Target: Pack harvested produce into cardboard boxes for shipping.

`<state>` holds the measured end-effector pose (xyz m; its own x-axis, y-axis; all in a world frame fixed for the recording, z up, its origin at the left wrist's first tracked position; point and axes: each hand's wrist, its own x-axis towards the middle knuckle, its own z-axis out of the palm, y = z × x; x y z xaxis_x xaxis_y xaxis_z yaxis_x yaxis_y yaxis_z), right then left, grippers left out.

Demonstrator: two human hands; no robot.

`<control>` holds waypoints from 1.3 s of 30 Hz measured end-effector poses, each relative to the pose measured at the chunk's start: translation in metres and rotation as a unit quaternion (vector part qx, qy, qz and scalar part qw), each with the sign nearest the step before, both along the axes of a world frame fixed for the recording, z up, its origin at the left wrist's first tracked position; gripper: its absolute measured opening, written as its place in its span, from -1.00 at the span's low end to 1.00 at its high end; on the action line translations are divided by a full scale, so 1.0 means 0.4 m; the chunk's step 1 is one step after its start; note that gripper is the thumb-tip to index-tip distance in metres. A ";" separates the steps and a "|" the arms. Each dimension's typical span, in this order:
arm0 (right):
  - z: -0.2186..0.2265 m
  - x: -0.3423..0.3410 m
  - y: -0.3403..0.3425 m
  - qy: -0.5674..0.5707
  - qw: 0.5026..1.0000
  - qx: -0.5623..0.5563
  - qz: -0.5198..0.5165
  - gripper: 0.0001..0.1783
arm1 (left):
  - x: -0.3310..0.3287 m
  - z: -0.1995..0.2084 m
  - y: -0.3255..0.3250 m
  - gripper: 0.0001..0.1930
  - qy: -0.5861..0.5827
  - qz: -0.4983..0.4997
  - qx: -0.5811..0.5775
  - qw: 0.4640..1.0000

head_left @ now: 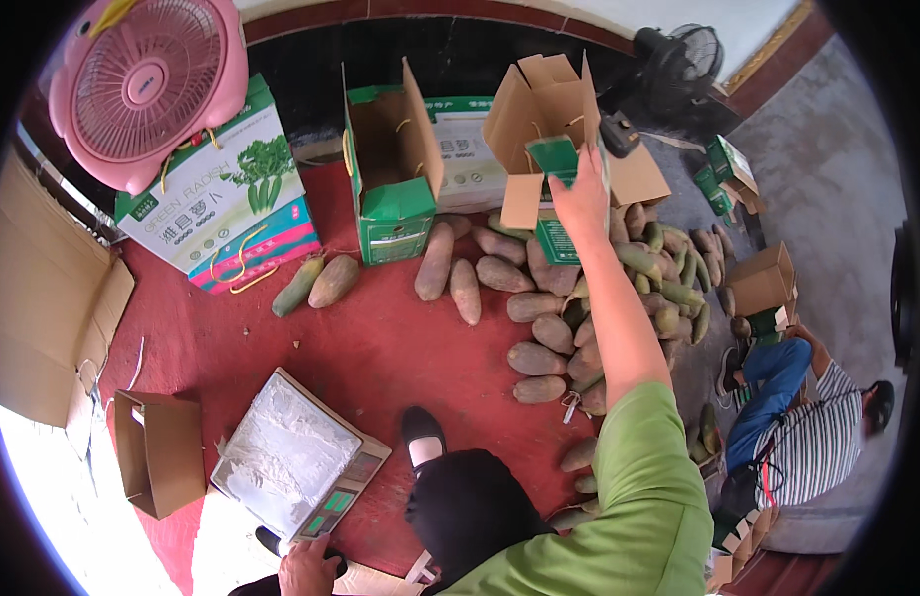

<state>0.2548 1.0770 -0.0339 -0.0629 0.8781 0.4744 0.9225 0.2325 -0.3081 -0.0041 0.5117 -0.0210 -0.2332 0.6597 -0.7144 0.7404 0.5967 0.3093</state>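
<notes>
My right hand [583, 202] reaches far forward and grips the side of an open cardboard box [550, 233] with green printed panels. Its thumb lies by a green flap and the fingers run along the side wall. Brown flaps of that box stand up and outward. My left hand [308, 569] rests low at the lower edge, by my knee and the near corner of a weighing scale [289, 437]; nothing shows in it. Many long green radishes [539, 360], dusty with soil, lie heaped around and below my right forearm. A second open green box [395, 214] stands left of the gripped one.
A pink fan [147, 84] sits on white printed cartons [231, 189] at the far left. A small brown box [160, 452] stands beside the scale. A black fan [678, 60] is at the back right. Another person [807, 437] sits at the right among boxes.
</notes>
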 end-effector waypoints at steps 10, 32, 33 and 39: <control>0.174 0.270 -0.249 0.323 0.939 0.041 0.115 -0.48 | 0.054 0.018 -0.089 -0.59 0.082 0.017 0.149 0.985; 0.533 0.176 -0.660 0.255 0.853 -0.279 0.359 -0.48 | 0.007 0.067 -0.191 -0.57 0.063 0.151 0.391 0.906; 0.531 0.154 -0.666 0.244 0.853 -0.268 0.376 -0.46 | 0.010 0.079 -0.191 -0.56 0.062 0.162 0.399 0.900; 0.585 -0.066 -0.739 0.166 0.771 -0.274 0.551 -0.47 | 0.011 0.151 -0.166 -0.37 0.118 0.160 0.453 0.869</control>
<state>0.2283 0.7813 0.2001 -0.8682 0.4530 0.2027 0.1067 0.5693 -0.8152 0.0004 0.4453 0.0395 -0.5786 0.8002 0.1578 0.6876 0.3744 0.6221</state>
